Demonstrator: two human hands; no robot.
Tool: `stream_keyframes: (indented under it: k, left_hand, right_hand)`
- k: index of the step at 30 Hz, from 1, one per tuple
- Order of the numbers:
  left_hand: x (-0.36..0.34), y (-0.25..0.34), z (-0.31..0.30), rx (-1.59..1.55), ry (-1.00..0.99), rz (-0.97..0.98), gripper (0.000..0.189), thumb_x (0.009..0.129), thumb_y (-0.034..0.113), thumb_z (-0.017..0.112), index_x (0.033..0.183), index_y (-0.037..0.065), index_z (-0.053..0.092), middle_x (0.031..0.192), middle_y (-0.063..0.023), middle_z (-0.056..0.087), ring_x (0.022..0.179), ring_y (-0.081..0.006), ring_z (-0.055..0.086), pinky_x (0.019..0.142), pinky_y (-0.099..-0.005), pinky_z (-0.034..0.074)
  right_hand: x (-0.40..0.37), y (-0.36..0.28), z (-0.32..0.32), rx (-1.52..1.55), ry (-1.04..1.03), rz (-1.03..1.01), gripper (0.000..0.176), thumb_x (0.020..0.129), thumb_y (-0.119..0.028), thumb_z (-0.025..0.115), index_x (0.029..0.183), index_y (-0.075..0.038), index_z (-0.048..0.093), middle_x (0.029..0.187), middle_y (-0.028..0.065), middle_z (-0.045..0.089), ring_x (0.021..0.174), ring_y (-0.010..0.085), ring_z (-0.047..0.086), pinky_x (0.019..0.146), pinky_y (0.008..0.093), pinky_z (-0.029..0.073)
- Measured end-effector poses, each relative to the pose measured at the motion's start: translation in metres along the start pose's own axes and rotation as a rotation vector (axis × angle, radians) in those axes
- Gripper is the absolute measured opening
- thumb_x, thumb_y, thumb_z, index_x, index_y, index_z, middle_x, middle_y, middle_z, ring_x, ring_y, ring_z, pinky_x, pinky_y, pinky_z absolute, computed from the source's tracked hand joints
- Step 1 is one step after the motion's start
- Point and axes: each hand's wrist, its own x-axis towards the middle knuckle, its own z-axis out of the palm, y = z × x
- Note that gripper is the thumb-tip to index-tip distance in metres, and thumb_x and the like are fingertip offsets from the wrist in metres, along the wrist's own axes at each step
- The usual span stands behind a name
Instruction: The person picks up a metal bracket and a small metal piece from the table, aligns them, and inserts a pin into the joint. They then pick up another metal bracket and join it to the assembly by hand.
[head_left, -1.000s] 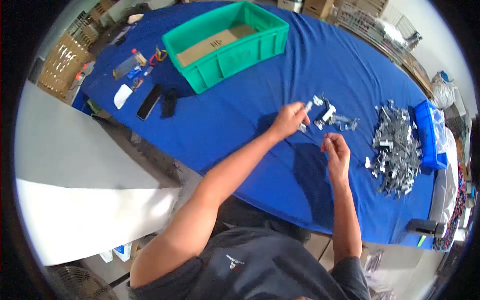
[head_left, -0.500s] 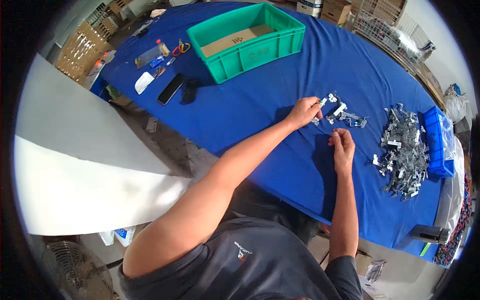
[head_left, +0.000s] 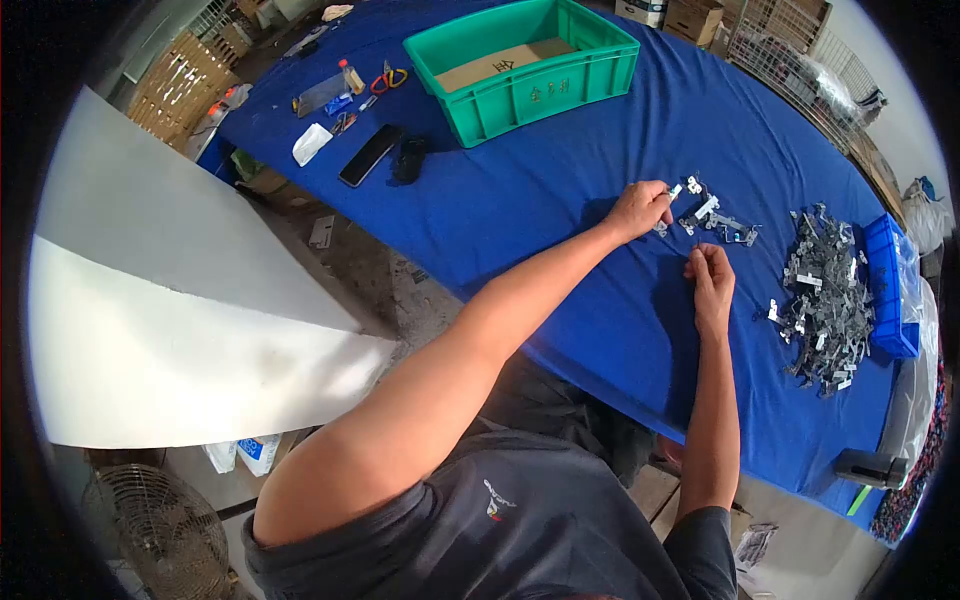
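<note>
On the blue-clothed table [head_left: 560, 200], the left hand [head_left: 640, 210] pinches a small silver metal clip [head_left: 675, 190] beside a small cluster of similar metal parts [head_left: 718, 220]. The right hand [head_left: 712, 278] hovers near it, fingertips pinched together; anything between them is too small to tell. A big heap of grey metal clips [head_left: 825, 300] lies beside a blue plastic bin [head_left: 890, 285].

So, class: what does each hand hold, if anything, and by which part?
The left hand pinches a small metal piece by one end, between fingertips. The right hand is curled shut; what it holds, if anything, is too small to tell.
</note>
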Motion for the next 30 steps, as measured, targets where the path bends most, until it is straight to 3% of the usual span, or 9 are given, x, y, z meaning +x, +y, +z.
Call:
stream_keyframes:
  k: [12,17,21,23,26,30]
  left_hand:
    - [0.002,0.01,-0.003,0.01,-0.023,-0.016,0.026,0.096,0.017,0.054,0.082,-0.001,0.067,0.07,-0.0083,0.07,0.063,-0.0133,0.063,0.06,-0.032,0.048]
    - [0.003,-0.007,0.001,-0.124,-0.036,-0.012,0.022,0.101,0.016,0.052,0.099,-0.001,0.065,0.082,-0.0079,0.072,0.068,-0.0123,0.064,0.064,-0.0286,0.052]
    - [0.001,0.0,-0.002,-0.191,-0.054,-0.123,0.015,0.099,0.007,0.055,0.109,-0.002,0.061,0.097,-0.0113,0.072,0.071,-0.0108,0.065,0.067,-0.0261,0.054]
    - [0.0,0.002,-0.001,-0.246,-0.059,-0.099,0.023,0.096,0.001,0.054,0.119,-0.003,0.059,0.104,-0.0148,0.071,0.069,-0.0102,0.064,0.065,-0.0243,0.054]
    - [-0.001,0.008,-0.003,-0.25,-0.081,-0.164,0.036,0.094,-0.002,0.052,0.13,-0.002,0.053,0.099,-0.0131,0.069,0.067,-0.0111,0.063,0.064,-0.0244,0.053]
    - [-0.004,0.008,-0.003,-0.189,-0.103,-0.162,0.035,0.094,-0.002,0.051,0.129,-0.001,0.053,0.092,-0.0091,0.066,0.067,-0.012,0.063,0.063,-0.025,0.053]
  right_hand:
    - [0.002,-0.004,0.001,0.036,0.011,0.024,0.013,0.101,-0.012,0.059,0.1,0.0,0.062,0.082,0.0008,0.06,0.073,0.0083,0.056,0.067,0.024,0.047]
    - [0.015,-0.016,-0.003,0.139,-0.022,0.208,0.011,0.099,-0.013,0.061,0.097,-0.002,0.063,0.08,0.0007,0.061,0.071,0.0092,0.058,0.064,0.0247,0.048]
    - [0.031,-0.01,0.006,0.154,-0.005,0.202,0.013,0.099,-0.015,0.062,0.098,-0.001,0.063,0.079,-0.0002,0.06,0.071,0.0073,0.058,0.061,0.023,0.048]
    - [0.026,-0.01,0.007,0.122,-0.003,0.175,0.014,0.098,-0.015,0.063,0.097,0.0,0.063,0.077,-0.0004,0.06,0.069,0.0061,0.056,0.06,0.0227,0.047]
    - [0.02,-0.007,0.003,0.016,-0.034,0.113,0.014,0.098,-0.014,0.063,0.098,0.001,0.064,0.074,-0.0006,0.06,0.065,0.0058,0.055,0.058,0.023,0.046]
    - [0.023,-0.003,0.001,0.14,-0.009,0.145,0.015,0.098,-0.014,0.064,0.099,0.0,0.065,0.075,-0.0002,0.061,0.065,0.006,0.054,0.058,0.0239,0.045]
